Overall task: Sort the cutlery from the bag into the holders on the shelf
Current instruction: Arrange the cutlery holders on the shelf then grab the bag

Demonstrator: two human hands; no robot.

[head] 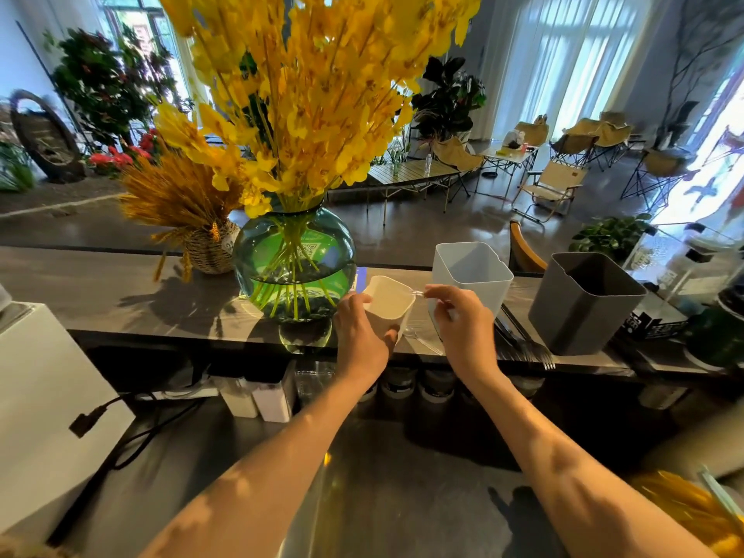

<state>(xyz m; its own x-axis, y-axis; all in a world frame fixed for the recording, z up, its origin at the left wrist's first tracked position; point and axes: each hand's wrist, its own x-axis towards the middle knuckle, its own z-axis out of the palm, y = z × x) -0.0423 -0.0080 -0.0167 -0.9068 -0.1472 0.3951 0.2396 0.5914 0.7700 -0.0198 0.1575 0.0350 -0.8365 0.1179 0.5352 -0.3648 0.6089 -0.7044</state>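
Cutlery (417, 292) between hands (359, 331) (463, 326), perhaps over holder (387, 303)

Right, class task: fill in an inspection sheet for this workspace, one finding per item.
Surface: dark wooden shelf, sunlit in patches.
Job's things: cream holder, white holder, grey holder on it; black forks lying between the last two.
Clutter: green vase of yellow flowers, wheat bundle.
Hands: left hand grips the cream holder; right hand pinches a clear utensil at its rim.
Cables: black cable below, left.
Surroundings: folding chairs, plants.
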